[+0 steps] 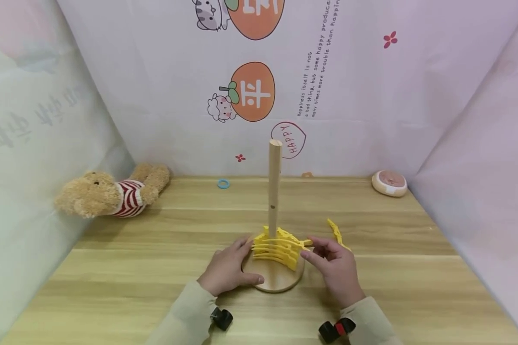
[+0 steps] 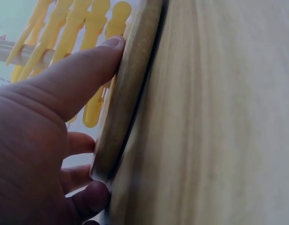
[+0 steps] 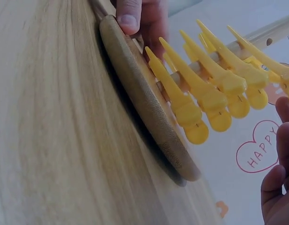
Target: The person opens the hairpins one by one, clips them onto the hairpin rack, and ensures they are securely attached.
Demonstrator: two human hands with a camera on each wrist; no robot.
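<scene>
A wooden post (image 1: 274, 187) stands upright on a round wooden base (image 1: 277, 282). Several yellow hair clips (image 3: 207, 93) are stacked around its lower part, one above another, with their jaws across the post. My left hand (image 1: 229, 266) grips the near-left rim of the base, thumb at the front and fingers farther back. With thumb and fingertips, my right hand (image 1: 335, 268) pinches the rounded end of the topmost clip (image 3: 259, 54). Just behind that hand, another yellow clip (image 1: 335, 230) lies on the table, partly hidden by it.
A teddy bear (image 1: 129, 196) in a striped shirt lies at the back left. A small blue ring (image 1: 223, 183) is near the table's back edge, and a round beige-and-pink device (image 1: 389, 183) is at the back right. Printed cloth walls (image 1: 349, 143) enclose the wooden table (image 1: 125, 278).
</scene>
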